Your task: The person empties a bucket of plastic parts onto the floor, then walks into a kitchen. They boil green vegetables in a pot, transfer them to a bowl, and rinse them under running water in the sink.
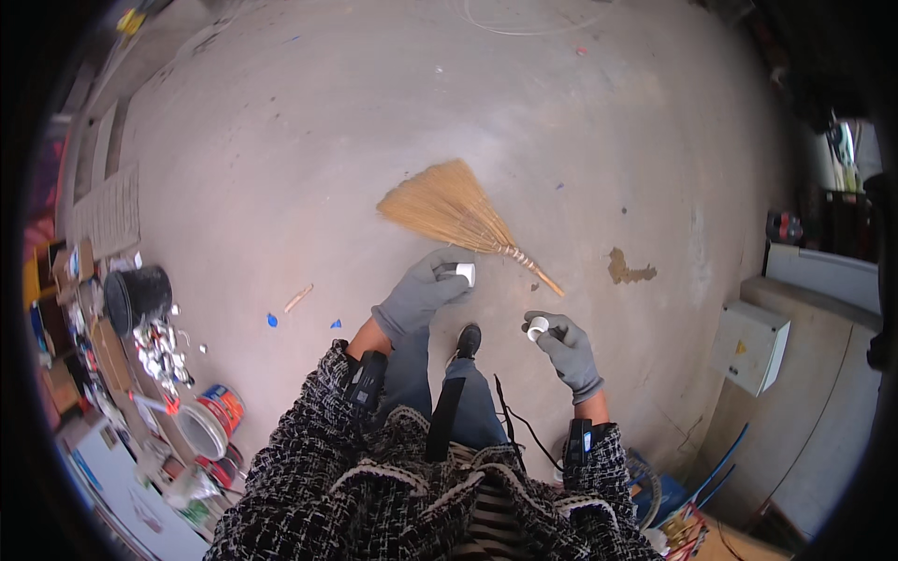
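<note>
My left hand (423,292), in a grey glove, is closed round a small white cylindrical fitting (465,273) that sticks out past the fingertips. In the same kind of glove, my right hand (567,352) pinches a short white ring-shaped fitting (537,327), its round opening turned up. The two pieces are apart, both held above the floor in front of my legs. Just beyond them a straw broom (456,208) lies on the concrete, bristles to the far left and handle toward the right.
At the left stand a black bucket (137,297), a heap of white fittings (163,353) and a red-and-white pail (211,417). A grey electrical box (751,347) sits at the right wall. Blue scraps (272,320) and a brown stain (629,269) mark the floor.
</note>
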Tool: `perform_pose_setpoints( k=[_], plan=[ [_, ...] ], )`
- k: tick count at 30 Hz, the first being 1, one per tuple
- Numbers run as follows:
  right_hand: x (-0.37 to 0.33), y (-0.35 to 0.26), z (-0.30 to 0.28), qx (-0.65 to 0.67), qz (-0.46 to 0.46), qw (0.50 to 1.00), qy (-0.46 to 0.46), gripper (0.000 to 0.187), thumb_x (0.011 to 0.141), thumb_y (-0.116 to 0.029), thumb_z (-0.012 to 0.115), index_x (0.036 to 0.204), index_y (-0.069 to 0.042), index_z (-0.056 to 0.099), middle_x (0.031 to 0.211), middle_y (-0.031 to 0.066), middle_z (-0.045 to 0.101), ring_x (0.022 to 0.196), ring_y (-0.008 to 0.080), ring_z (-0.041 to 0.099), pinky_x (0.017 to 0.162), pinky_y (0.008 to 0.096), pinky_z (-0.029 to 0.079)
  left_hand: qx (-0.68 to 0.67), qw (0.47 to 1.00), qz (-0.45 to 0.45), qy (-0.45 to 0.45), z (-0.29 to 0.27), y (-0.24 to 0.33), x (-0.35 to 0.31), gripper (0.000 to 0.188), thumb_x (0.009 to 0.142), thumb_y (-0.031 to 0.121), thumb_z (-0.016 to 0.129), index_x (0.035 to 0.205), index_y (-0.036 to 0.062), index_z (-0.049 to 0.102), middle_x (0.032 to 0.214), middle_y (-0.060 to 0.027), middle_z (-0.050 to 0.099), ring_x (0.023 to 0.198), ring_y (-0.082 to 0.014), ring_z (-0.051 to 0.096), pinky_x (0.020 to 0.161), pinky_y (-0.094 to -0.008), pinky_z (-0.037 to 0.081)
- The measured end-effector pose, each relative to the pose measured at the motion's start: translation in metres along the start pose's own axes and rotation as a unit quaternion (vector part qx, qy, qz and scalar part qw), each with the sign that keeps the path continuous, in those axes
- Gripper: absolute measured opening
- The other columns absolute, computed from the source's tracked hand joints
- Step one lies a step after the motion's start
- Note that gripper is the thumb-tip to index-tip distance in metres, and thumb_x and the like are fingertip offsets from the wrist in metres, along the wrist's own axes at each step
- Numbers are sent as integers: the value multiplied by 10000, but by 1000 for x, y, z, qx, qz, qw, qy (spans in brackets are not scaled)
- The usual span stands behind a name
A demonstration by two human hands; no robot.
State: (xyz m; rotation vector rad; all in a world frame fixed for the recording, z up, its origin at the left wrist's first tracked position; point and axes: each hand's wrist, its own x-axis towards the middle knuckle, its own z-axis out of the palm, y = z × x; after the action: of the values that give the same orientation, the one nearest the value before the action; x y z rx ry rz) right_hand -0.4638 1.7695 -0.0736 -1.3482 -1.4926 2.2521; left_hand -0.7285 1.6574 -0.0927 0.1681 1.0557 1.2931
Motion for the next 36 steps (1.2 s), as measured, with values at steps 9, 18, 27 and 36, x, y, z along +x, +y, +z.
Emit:
perform_pose_setpoints(
  k=[9, 18, 27, 36],
  plan=[
    [-49, -14, 96, -113, -13, 970, -213, 269, 885, -79, 569, 1126, 38, 589, 1089, 105, 635, 1019, 171, 610, 906, 290, 455, 462, 789, 310, 260, 15, -4, -177, 353, 791, 135, 650, 1135, 67, 606, 1091, -120, 575, 946, -211, 590, 795, -315, 492],
    [-39, -48, 243, -174, -1, 923, -344, 306, 887, -110, 562, 1148, 50, 573, 1108, 126, 627, 1039, 206, 607, 936, 325, 460, 339, 834, 211, 380, -49, -8, -299, 338, 837, 185, 620, 1154, 72, 587, 1050, -117, 596, 881, -203, 625, 740, -328, 509],
    [-23, -37, 484, -288, -88, 819, -489, 316, 881, -43, 582, 1191, 15, 560, 1160, 97, 607, 1074, 160, 566, 937, 301, 452, 228, 824, 371, 363, -195, -16, -429, 339, 835, 96, 668, 1153, 37, 568, 1131, -80, 578, 1035, -193, 575, 879, -304, 483],
    [-37, -43, 665, -437, -316, 660, -523, 303, 789, -147, 651, 1067, -28, 645, 1104, 152, 605, 945, 250, 609, 821, 321, 494, -345, 830, 374, 229, -275, 16, -490, 401, 979, 226, 460, 1335, 47, 415, 1211, -76, 493, 1144, -170, 512, 936, -317, 487]
  ],
)
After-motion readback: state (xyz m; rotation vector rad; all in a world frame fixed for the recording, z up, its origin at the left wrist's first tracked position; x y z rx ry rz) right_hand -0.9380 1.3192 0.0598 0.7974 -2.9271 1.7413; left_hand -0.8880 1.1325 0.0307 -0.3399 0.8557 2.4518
